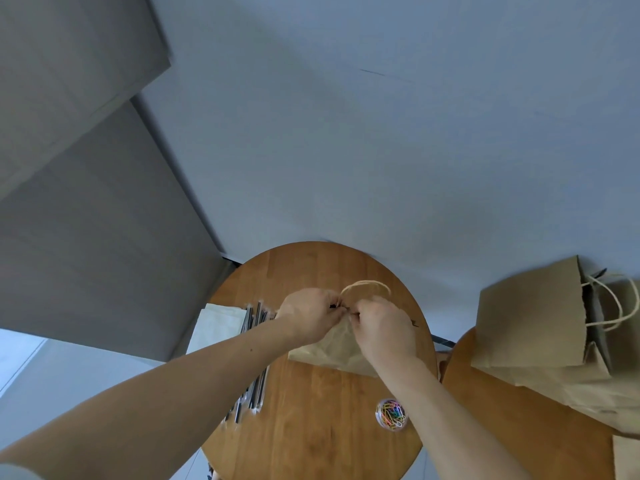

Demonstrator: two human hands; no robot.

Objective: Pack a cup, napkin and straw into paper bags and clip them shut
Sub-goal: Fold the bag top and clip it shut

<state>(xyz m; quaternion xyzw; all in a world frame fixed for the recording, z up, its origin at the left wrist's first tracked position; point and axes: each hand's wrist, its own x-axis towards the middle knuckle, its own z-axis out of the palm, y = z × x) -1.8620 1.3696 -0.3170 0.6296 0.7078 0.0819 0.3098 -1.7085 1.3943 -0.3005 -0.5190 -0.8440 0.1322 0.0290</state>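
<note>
Head view: a brown bag (332, 348) stands on a round wooden table (311, 427). The left hand (310, 315) and right hand (382, 329) meet at the bag's top edge, both closed in a pinch on the folded mouth, fingertips almost touching; a small dark piece shows between them, too small to tell. The twine handle (365, 285) loops up just behind the hands. Straws (254, 389) lie left of the bag, napkins (216, 325) beyond them, a tub of clips (391, 414) nearer the person. More bags (540, 327) lie at the right
</note>
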